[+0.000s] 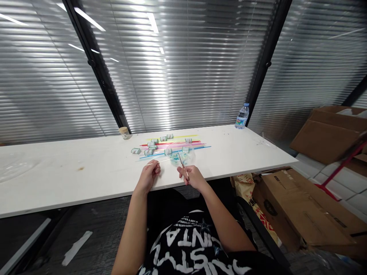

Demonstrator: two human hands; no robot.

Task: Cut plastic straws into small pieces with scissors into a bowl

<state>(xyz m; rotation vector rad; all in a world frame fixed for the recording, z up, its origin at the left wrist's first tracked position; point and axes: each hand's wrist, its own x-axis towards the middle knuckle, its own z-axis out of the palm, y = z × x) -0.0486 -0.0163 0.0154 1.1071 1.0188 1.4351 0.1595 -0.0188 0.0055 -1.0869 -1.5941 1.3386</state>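
Note:
Near the table's front edge, my left hand (151,170) is closed in a pinch on a thin pale straw (164,160), which points right toward the scissors. My right hand (191,176) grips a pair of scissors (183,166) by the handles, blades pointing away from me. Just beyond both hands stands a clear bowl (192,158) with small blue and green bits in it. Behind and around the bowl lie long thin straws in yellow, red, pink and blue (204,147). Several small patterned cylinders (135,151) rest among them.
A white table (94,168) runs along blind-covered glass. On it are a lidded jar (124,133), a water bottle (242,117) and a clear plastic sheet (14,168) at left. Cardboard boxes (304,210) stand on the floor at right, beside a black chair armrest (260,229).

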